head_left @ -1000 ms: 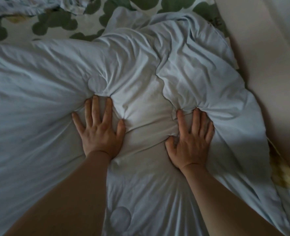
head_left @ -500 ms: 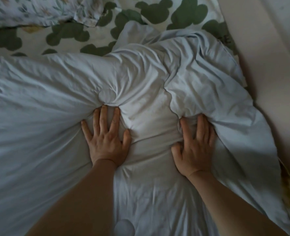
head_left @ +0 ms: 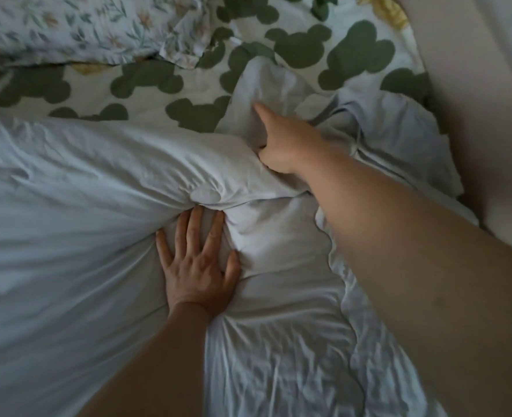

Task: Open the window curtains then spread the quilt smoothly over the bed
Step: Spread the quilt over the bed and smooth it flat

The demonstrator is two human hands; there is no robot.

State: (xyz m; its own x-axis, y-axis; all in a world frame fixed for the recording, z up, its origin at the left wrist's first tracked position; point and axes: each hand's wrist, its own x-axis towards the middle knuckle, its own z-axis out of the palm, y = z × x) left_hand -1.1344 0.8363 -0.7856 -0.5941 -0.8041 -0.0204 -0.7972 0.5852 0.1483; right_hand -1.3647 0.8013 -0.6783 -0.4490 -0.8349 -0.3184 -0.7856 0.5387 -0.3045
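Observation:
The pale blue quilt (head_left: 68, 236) lies rumpled across the bed, bunched up towards the far right corner. My left hand (head_left: 199, 266) presses flat on it near the middle, fingers spread and straight. My right hand (head_left: 284, 139) reaches forward to the quilt's raised, crumpled corner (head_left: 266, 85). Its forefinger lies along the fabric and its thumb is tucked under a fold, so a fold sits between thumb and fingers. The other fingers are hidden behind the hand. No window or curtains are in view.
A white sheet with dark green mouse-head shapes (head_left: 302, 43) shows beyond the quilt. A floral pillow (head_left: 77, 25) lies at the far left. A pale wall or headboard (head_left: 474, 100) runs close along the right side of the bed.
My right hand has lifted off the quilt's middle and reached forward to its bunched far corner. The left hand stays pressed flat. The view has tipped towards the head of the bed.

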